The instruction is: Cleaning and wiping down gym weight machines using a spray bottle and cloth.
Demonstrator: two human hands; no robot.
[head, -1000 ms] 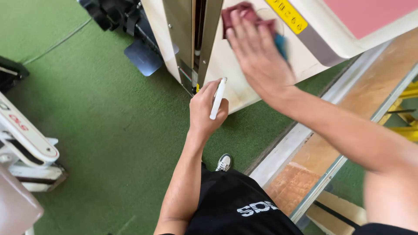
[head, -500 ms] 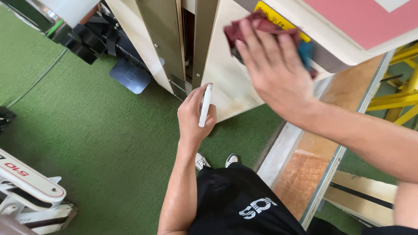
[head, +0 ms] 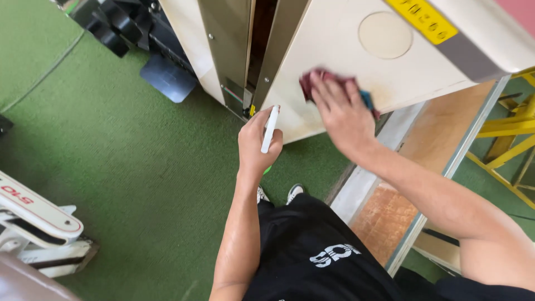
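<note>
a: item, right hand [head: 344, 114]?
b: flat, fingers spread, pressing a maroon cloth [head: 317, 82] against the cream panel [head: 334, 39], low, below its round disc [head: 385, 35].
a: item, left hand [head: 257, 146]?
b: clenched round a white bottle [head: 270, 129], upright, near the panel's bottom edge, over green floor [head: 111, 139].

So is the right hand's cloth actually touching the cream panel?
Touching: the head view shows the right hand pressing the dark red cloth flat against the cream panel.
</note>
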